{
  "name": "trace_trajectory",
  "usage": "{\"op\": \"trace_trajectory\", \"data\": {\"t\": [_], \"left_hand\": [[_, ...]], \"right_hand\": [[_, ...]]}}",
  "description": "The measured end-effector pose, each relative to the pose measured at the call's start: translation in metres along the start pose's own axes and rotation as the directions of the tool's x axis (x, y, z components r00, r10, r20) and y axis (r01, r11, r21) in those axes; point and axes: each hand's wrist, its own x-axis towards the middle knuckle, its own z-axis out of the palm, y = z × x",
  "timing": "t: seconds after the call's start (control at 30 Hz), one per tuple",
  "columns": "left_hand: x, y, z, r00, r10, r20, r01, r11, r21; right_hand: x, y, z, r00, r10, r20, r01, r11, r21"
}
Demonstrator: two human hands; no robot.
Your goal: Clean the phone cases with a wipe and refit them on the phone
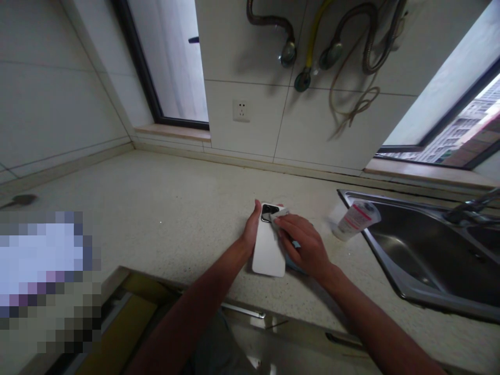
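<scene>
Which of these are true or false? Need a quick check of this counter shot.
Left hand grips a white smartphone. True.
Right hand holds a screwdriver. False: it holds a pale wipe against the phone's camera module.
White tube lies in the steel sink. False: it is on the counter beside the sink.
A wall socket sits below the hoses on the tiled wall. True.

Pale tiled wall (250, 125), socket (241, 110), hanging hoses (312, 47), two windows (167, 62), speckled countertop (156, 192)
</scene>
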Motion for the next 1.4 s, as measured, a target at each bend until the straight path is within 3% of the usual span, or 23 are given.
{"op": "trace_trajectory", "data": {"t": [0.13, 0.3, 0.43, 0.57, 0.7, 0.83, 0.93, 1.1, 1.23, 1.4], "left_hand": [[-0.001, 0.001, 0.000, 0.996, -0.081, 0.040, 0.081, 0.997, 0.020], [-0.002, 0.000, 0.000, 0.988, -0.152, 0.034, 0.151, 0.988, 0.033], [-0.002, -0.002, -0.001, 0.994, -0.105, 0.043, 0.103, 0.994, 0.034], [0.000, -0.002, -0.002, 0.994, -0.092, 0.053, 0.090, 0.995, 0.030], [-0.001, 0.000, -0.001, 0.995, -0.095, 0.040, 0.093, 0.994, 0.053], [-0.002, 0.001, 0.000, 0.998, -0.061, 0.020, 0.059, 0.996, 0.074], [-0.003, 0.001, 0.000, 0.999, -0.048, 0.019, 0.047, 0.997, 0.053], [-0.003, 0.003, -0.003, 0.993, -0.117, -0.001, 0.117, 0.991, 0.072], [-0.003, 0.006, -0.003, 0.981, -0.192, -0.011, 0.192, 0.976, 0.098], [0.002, 0.004, -0.002, 0.999, -0.035, 0.005, 0.035, 0.999, 0.020]], "right_hand": [[-0.001, 0.008, 0.000, 0.995, 0.088, -0.053, -0.089, 0.995, -0.033], [-0.004, 0.010, 0.002, 0.996, 0.092, -0.016, -0.093, 0.993, -0.068], [-0.002, 0.003, 0.001, 0.996, -0.024, 0.082, 0.024, 1.000, -0.002], [0.002, -0.008, -0.002, 0.959, -0.219, 0.178, 0.202, 0.973, 0.108], [0.005, -0.012, -0.006, 0.941, -0.301, 0.153, 0.271, 0.944, 0.191], [0.003, -0.008, -0.006, 0.963, -0.249, 0.103, 0.230, 0.958, 0.169], [0.001, -0.002, -0.003, 0.989, -0.137, 0.054, 0.133, 0.989, 0.071], [-0.004, 0.014, 0.003, 0.998, 0.058, 0.026, -0.055, 0.995, -0.088], [-0.008, 0.021, 0.005, 0.989, 0.147, -0.003, -0.147, 0.984, -0.098], [-0.007, 0.013, 0.005, 0.994, 0.102, -0.034, -0.104, 0.993, -0.055]]}}
